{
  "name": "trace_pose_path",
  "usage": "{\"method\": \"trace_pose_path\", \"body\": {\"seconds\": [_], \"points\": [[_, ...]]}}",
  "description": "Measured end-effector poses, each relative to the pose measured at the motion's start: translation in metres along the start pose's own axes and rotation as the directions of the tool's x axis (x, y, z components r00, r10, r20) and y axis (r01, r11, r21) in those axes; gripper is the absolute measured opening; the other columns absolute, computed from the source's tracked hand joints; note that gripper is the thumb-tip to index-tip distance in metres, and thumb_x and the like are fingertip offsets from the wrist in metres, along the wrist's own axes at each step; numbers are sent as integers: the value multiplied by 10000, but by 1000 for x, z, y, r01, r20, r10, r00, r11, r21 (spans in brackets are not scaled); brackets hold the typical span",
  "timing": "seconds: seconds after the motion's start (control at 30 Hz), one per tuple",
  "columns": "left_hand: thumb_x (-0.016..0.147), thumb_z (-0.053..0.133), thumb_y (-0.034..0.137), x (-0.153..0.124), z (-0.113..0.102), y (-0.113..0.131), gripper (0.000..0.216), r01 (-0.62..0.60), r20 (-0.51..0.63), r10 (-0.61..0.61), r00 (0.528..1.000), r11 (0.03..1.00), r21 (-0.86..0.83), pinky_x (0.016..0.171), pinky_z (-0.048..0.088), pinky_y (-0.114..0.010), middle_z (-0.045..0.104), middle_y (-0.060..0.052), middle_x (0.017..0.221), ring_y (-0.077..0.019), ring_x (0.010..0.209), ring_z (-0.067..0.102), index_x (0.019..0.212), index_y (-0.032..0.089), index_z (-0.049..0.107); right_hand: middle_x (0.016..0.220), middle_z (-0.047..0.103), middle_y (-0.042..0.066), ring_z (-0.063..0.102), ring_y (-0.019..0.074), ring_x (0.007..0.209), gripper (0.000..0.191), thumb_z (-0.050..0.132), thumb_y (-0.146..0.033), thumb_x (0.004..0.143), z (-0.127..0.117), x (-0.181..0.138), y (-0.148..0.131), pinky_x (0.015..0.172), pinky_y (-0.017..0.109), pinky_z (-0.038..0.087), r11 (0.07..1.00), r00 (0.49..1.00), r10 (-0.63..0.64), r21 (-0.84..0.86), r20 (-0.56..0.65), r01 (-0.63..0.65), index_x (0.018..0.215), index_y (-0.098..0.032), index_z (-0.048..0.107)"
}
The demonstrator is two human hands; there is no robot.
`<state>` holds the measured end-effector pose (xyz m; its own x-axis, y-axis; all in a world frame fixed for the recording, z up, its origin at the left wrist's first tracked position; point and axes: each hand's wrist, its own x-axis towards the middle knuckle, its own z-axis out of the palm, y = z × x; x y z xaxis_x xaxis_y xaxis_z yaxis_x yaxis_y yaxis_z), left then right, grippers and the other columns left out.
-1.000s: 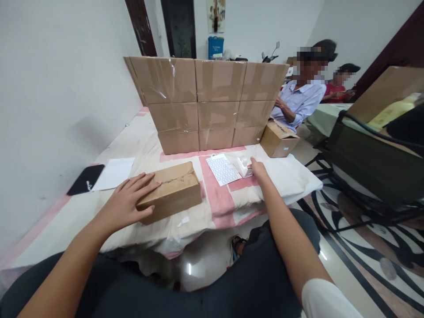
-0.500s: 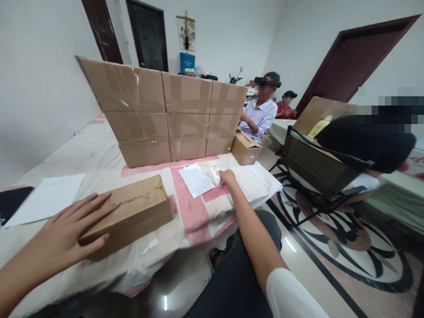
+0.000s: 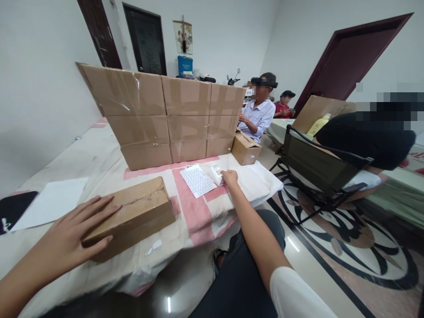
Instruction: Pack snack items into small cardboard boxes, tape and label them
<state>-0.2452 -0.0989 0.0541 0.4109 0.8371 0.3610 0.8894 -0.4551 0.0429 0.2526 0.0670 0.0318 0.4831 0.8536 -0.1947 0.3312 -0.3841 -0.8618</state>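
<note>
My left hand (image 3: 84, 227) lies on a closed cardboard box (image 3: 139, 218), fingers spread across its top and the thumb along its near side. The box rests lengthwise on the cloth-covered table, its top flaps meeting in a creased seam. At the end of my outstretched right arm, my right hand (image 3: 230, 177) has its fingers closed on the edge of a small white roll that looks like tape (image 3: 217, 174). Just left of that roll lies a white sheet printed with rows of small labels (image 3: 198, 180).
A wall of stacked, taped boxes (image 3: 165, 119) stands along the table's far side. Another small box (image 3: 245, 148) sits at its right end. White paper (image 3: 53, 201) and a dark item (image 3: 15, 212) lie at left. A folding chair (image 3: 324, 163) holds a seated person; others sit behind.
The view has shifted slightly. My left hand stays on the box, and my right hand remains at the white roll with little visible movement.
</note>
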Motion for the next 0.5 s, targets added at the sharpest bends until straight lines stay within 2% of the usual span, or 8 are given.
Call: {"method": "trace_pose_path", "body": {"seconds": [0.13,0.33,0.5], "points": [[843,579,550,-3,3,-8,714,-60,-1,60,998,998,-17,1236,343,-535,318,70,1666,-358,1518,356,1528,470,392,1154,659,82,667,177,970,337,620,-385,989,1,-5,4,833,359,596,1000,1000,11,24,1,-11,1217,-136,625],[822,629,555,-5,9,-25,787,-96,36,96,995,995,10,1212,384,-551,290,85,1675,-366,1517,354,1544,511,320,1139,662,78,665,170,956,315,615,-385,992,-5,-14,8,825,349,597,995,997,60,74,41,-63,1192,-142,636],[829,627,534,-5,6,-20,793,-106,23,105,994,994,23,1209,386,-559,291,75,1676,-360,1512,364,1551,511,298,1200,646,93,661,188,1014,351,615,-385,992,-3,-14,6,865,381,594,975,988,107,180,114,-126,1249,-147,614]]}}
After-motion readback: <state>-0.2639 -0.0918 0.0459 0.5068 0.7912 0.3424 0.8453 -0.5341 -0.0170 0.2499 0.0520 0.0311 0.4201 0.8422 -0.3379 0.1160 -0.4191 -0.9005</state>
